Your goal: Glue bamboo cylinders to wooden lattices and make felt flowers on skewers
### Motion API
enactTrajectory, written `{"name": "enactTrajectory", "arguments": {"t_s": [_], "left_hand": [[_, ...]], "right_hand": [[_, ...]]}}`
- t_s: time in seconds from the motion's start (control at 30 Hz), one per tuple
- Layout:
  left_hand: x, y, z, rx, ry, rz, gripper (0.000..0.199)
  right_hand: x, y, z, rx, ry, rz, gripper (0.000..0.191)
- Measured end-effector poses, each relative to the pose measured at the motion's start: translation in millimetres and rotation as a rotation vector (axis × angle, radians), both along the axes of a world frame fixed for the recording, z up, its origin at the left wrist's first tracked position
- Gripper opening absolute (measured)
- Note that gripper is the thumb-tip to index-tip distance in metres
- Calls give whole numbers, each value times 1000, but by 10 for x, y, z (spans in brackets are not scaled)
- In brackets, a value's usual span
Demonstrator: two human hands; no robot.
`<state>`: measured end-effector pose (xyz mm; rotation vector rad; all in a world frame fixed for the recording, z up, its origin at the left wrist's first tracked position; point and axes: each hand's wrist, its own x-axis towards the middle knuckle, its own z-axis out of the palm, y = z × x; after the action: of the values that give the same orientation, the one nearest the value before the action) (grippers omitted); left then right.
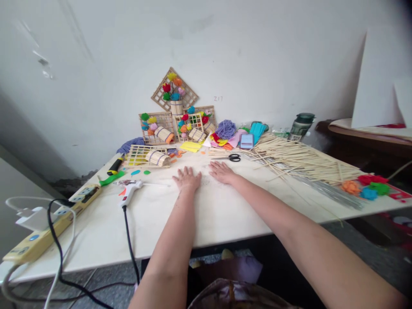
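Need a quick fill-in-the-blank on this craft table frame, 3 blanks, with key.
1. Both hands, left hand and right hand, lie flat, palms ____ on the table.
2. The glue gun lies on the table to the ____ of the left hand.
3. The scissors just beyond the right hand have ____ handles.

Missing words: down; left; black

Faint marks on the wall (218, 98), perhaps "217".
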<state>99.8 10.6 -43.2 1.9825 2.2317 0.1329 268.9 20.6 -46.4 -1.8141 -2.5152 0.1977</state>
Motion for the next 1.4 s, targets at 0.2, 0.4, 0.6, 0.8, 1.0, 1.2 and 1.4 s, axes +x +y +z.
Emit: {"name": "enactTrajectory", "arguments": {"t_s": [0.2, 0.4, 0.6, 0.8, 1.0, 1.2, 1.4], "left_hand": [[9, 71, -63, 43, -20, -1, 64], [-18, 67, -53, 74, -72, -31, 57], [-19, 65, -73, 152, -125, 6, 50], [-119, 47, 27, 293, -314, 132, 45], [-114, 45, 91, 289, -361, 285, 41], [-130, 32, 168, 214, -325, 178, 29], [-221, -16, 222, 244, -208, 23, 33]], "right_hand": [[-50, -100, -54, 21, 43, 84, 61], [-105, -185, -79, 52, 104, 214, 60], [-191, -238, -134, 124, 197, 313, 50], [-211, -169, -195, 228, 527, 198, 23], [-201, -133, -229, 18, 914, 102, 18], [-200, -156, -201, -70, 1035, 89, 17], [-212, -185, -166, -27, 952, 60, 18]]}}
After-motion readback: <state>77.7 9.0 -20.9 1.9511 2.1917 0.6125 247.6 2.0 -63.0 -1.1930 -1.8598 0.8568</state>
